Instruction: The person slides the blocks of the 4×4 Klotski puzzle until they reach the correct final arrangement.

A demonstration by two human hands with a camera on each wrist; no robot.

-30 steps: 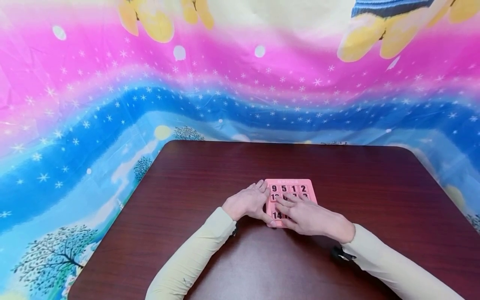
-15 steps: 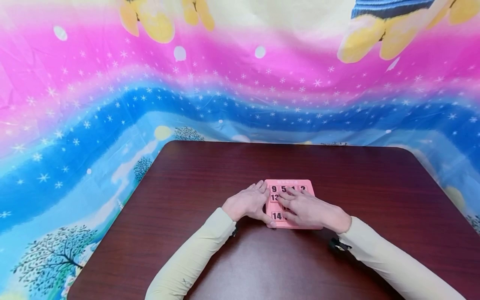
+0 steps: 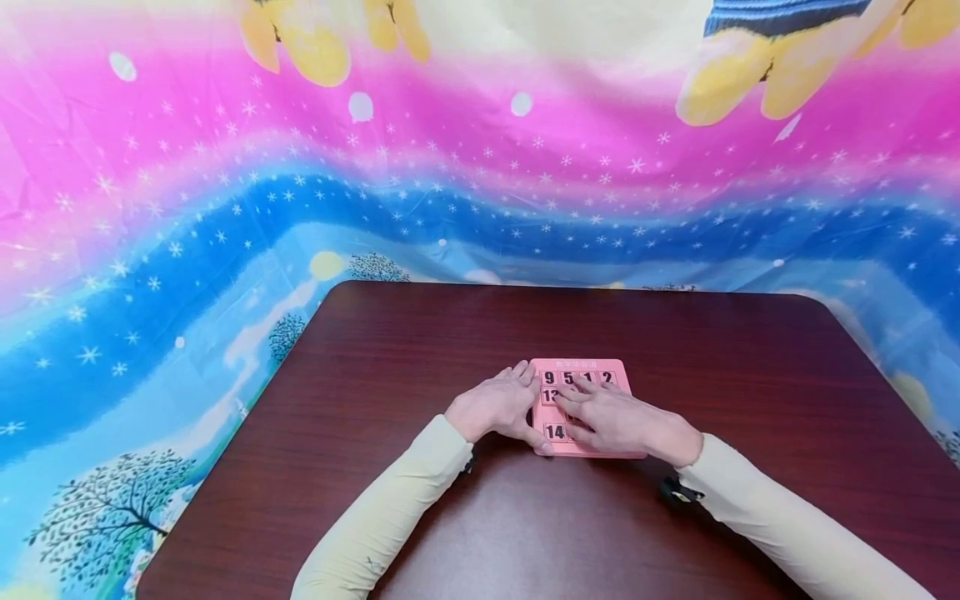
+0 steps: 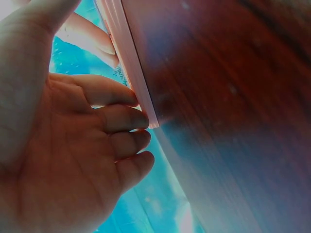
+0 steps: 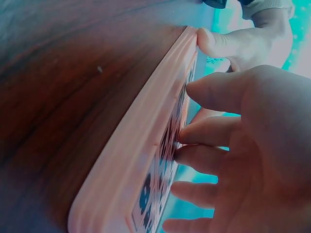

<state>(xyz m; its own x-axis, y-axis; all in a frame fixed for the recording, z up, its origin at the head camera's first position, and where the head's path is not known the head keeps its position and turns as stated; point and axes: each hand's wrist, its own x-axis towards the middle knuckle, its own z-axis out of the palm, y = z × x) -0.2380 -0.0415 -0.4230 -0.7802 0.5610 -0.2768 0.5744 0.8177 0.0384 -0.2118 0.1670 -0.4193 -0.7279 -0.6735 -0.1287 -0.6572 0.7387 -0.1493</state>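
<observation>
A pink number sliding puzzle [image 3: 551, 414] lies on the table, black-numbered tiles in its frame. My left hand [image 3: 498, 407] holds it along the left side, thumb at the near left corner and fingers toward the far one. In the left wrist view, fingertips [image 4: 141, 119] meet the puzzle's side wall [image 4: 133, 58]. Over the tiles spreads my right hand [image 3: 622, 421], covering much of the middle and right. Its extended fingers [image 5: 201, 131] touch the tile face in the right wrist view. Tiles 9, 13 and 14 show at the left; those under the right hand are hidden.
The dark reddish-brown table [image 3: 390, 342] has rounded far corners. Behind it hangs a pink and blue printed cloth [image 3: 450, 192]. Both forearms wear pale sleeves [image 3: 397, 500], with a black device [image 3: 681, 490] under the right wrist.
My right hand has shifted slightly away from me over the tiles, now overlapping the top row and uncovering the near edge. My left hand and the puzzle frame stay in place.
</observation>
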